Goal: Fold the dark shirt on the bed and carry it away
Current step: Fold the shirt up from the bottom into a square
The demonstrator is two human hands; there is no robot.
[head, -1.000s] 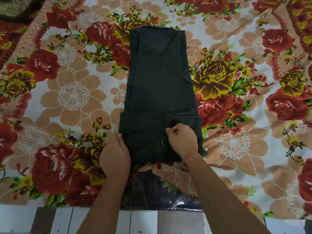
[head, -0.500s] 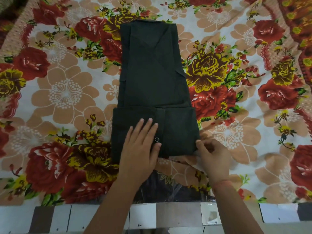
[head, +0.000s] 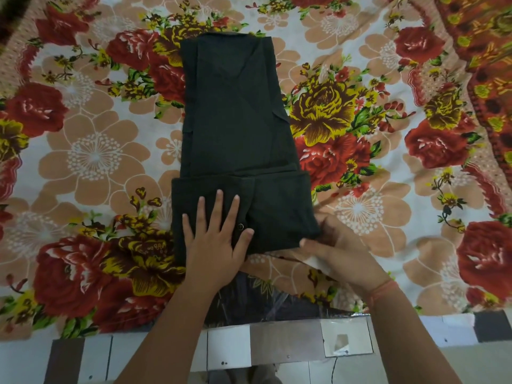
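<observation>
The left hand [head: 219, 242] lies flat, fingers spread, on the turned-up lower band of the long, narrow dark cotton shirt [head: 235, 120] at frame centre. The right hand [head: 335, 245] curls round the band's lower right corner. Best to pin the crease while lifting that corner evenly. The red-and-yellow floral bedsheet [head: 97, 162] bunches beside that corner and could catch. Crinkly clear plastic [head: 266, 303] lies just below.

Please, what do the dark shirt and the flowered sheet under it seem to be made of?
The shirt: probably a woven cloth, perhaps cotton, matte; it holds flat folds and shows no shine. The sheet: likely printed cotton, matte; soft creases and a flat floral print. The fibre cannot be confirmed.
</observation>
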